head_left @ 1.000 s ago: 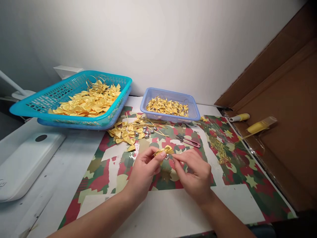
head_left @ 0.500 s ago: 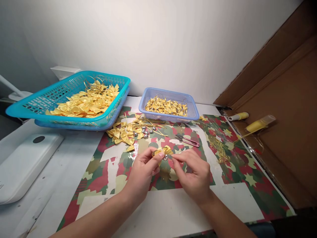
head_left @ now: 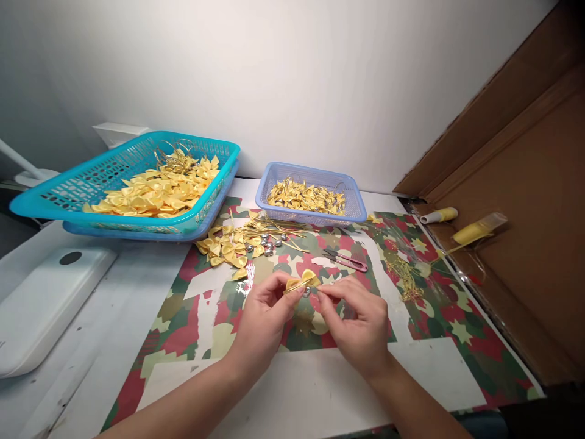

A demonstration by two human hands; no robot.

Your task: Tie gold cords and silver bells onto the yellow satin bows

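Note:
My left hand [head_left: 269, 308] pinches a yellow satin bow [head_left: 309, 278] between thumb and fingers, with a strip of gold cord lying across it. A small silver bell [head_left: 307, 292] hangs just under the bow, between my two hands. Close beside the bell, the thumb and forefinger of my right hand [head_left: 354, 311] are pressed together; whatever they grip is too small to make out. Beyond my hands lies a pile of loose yellow bows [head_left: 223, 245] with gold cords [head_left: 274, 227] and several silver bells [head_left: 269, 245].
A turquoise basket [head_left: 201, 210] heaped with bows stands at the left, stacked on a blue one. Further right is a lilac basket [head_left: 315, 216] of bows. Pink thread snips [head_left: 347, 261], tangled gold thread [head_left: 409, 280], yellow spools [head_left: 478, 228] and a white device [head_left: 59, 311] lie around.
The bow in my left hand has turned, so more of its face and the gold cord across it show. My right hand has barely moved.

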